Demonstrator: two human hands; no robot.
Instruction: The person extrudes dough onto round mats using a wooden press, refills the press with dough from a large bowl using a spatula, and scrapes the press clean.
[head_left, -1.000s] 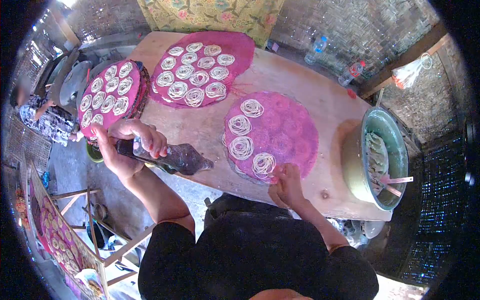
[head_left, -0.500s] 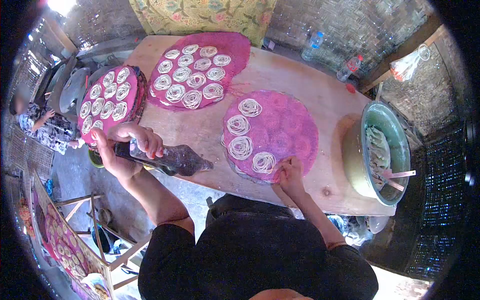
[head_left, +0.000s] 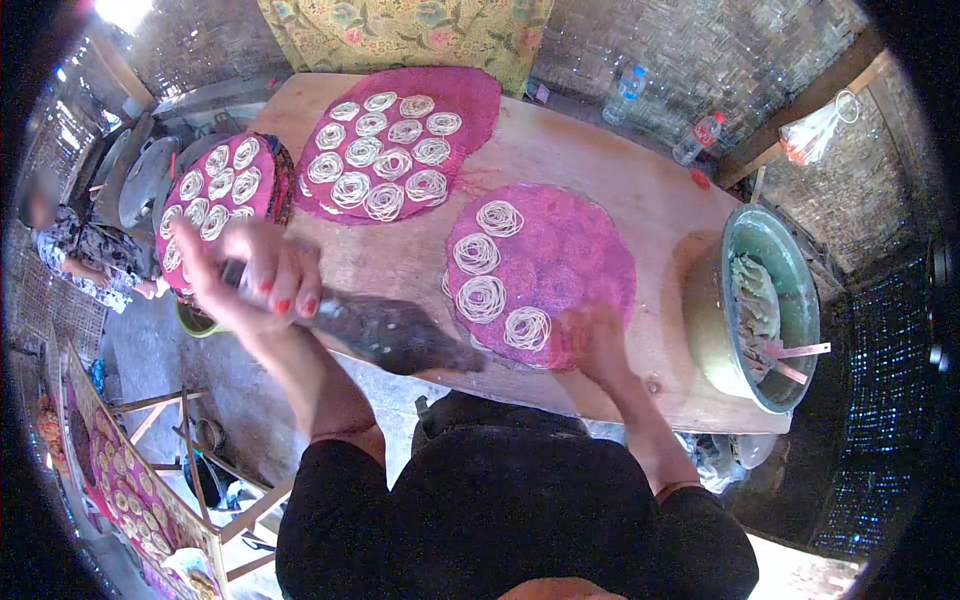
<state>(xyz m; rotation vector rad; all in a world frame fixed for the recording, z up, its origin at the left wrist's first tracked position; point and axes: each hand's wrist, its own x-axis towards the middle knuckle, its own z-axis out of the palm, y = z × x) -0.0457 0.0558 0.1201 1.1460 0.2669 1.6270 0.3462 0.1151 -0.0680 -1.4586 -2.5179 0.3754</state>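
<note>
My left hand (head_left: 248,278) is closed around the wide end of a dark, tapered piping bag (head_left: 395,332), whose narrow end points right over the table's front edge. The bag is smeared by motion. My right hand (head_left: 595,345) is over the lower right of a round pink cloth (head_left: 575,250), beside a pale coil of dough strands (head_left: 527,328); its fingers are too blurred to make out. Several such coils curve along the cloth's left side, and faint ring marks show on the rest of it.
Two more pink cloths, one at the back (head_left: 475,100) and a stacked one at left (head_left: 262,195), carry several coils. A green basin (head_left: 705,330) of pale dough stands right on the wooden table (head_left: 640,190). Two bottles (head_left: 625,97) are behind. Another person (head_left: 95,250) sits far left.
The piping bag's narrow end has swung right and slightly down, towards the pink cloth. My right hand has shifted a little right and blurred. The coils have not changed.
</note>
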